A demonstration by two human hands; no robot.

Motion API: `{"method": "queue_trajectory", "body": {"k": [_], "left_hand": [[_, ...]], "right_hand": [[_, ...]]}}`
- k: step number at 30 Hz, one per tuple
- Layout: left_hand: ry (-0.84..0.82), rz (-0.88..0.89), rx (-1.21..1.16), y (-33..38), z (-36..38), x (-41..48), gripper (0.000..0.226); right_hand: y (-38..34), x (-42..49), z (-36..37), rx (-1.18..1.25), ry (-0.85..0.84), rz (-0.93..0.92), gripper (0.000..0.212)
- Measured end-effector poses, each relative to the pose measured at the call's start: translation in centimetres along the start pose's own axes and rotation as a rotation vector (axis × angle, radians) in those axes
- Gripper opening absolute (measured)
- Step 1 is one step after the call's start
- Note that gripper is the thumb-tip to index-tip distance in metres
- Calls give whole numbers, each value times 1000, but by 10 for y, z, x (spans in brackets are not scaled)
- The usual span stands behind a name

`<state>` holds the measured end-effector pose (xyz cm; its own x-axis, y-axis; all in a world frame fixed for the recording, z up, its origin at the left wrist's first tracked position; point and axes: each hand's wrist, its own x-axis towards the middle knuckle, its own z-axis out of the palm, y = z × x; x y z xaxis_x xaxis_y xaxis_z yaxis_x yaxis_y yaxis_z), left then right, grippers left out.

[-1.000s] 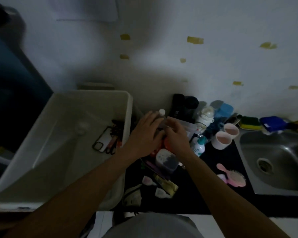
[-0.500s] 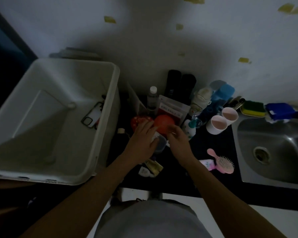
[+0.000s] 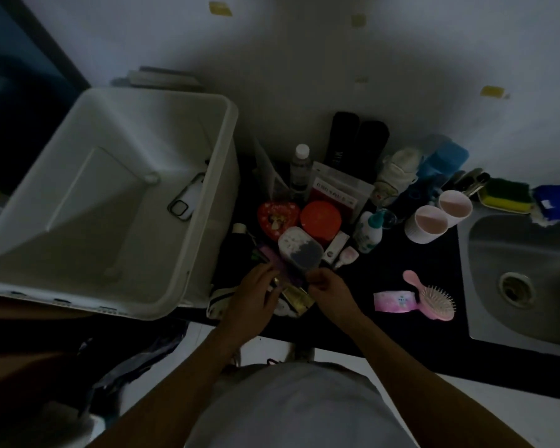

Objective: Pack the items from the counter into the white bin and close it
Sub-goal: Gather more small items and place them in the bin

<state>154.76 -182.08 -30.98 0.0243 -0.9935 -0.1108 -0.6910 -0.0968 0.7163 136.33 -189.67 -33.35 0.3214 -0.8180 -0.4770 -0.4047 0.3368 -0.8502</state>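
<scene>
One phone case [image 3: 188, 200] lies in the white bin [image 3: 207, 250], everything else crowds the dark tabletop [image 3: 379, 321] right of the bin, left hand [image 3: 251, 299] and right hand [image 3: 328, 291] curling onto small gold packets [image 3: 296, 297], grip unclear in this dim room.
</scene>
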Motion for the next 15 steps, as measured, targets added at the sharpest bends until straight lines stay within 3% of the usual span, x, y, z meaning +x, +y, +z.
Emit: {"method": "queue_trajectory", "body": {"k": [6, 8, 15], "left_hand": [[21, -40, -22, -9, 15, -19, 35], [4, -42, -37, -9, 20, -22, 29], [21, -136, -91, -10, 34, -39, 38]], "right_hand": [[24, 6, 15, -173, -51, 47, 22], [26, 7, 20, -236, -36, -7, 10], [38, 7, 33, -413, 132, -41, 19]]}}
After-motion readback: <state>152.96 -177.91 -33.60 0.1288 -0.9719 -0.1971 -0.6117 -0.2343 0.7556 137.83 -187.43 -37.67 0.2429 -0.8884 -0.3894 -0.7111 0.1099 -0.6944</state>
